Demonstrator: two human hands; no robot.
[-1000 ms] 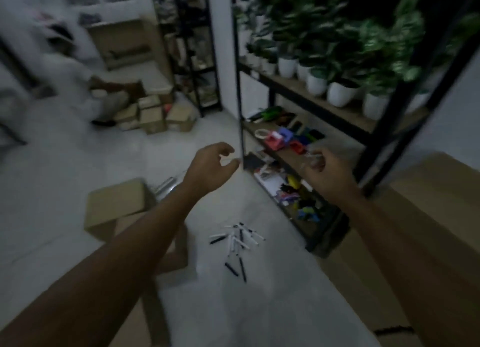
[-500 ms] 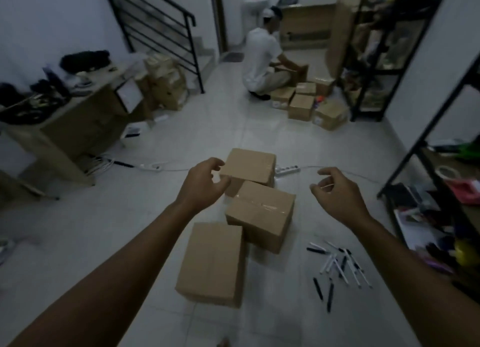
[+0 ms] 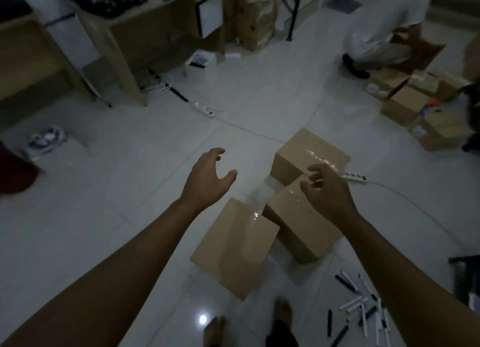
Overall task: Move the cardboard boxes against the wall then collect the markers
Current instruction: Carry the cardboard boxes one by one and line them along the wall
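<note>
Three taped cardboard boxes lie together on the white tiled floor: a far box [image 3: 309,154], a middle box [image 3: 298,224] and a near box [image 3: 233,245]. My right hand [image 3: 327,191] hovers over the middle box, fingers loosely spread, holding nothing. My left hand [image 3: 207,180] hangs in the air to the left of the boxes, fingers relaxed and empty. Several black and white markers [image 3: 361,307] lie scattered on the floor at the lower right, partly hidden by my right forearm.
A wooden desk [image 3: 124,43] stands at the back left with cables and a power strip [image 3: 205,109] on the floor. A crouching person [image 3: 381,27] works among other cardboard boxes [image 3: 415,105] at the back right. Another power strip [image 3: 355,176] lies behind the boxes. My bare feet [image 3: 215,333] show below.
The view has swung left and tilted down, so the boxes now lie right under my hands. Both hands have opened slightly and my right hand has moved over the middle box.
</note>
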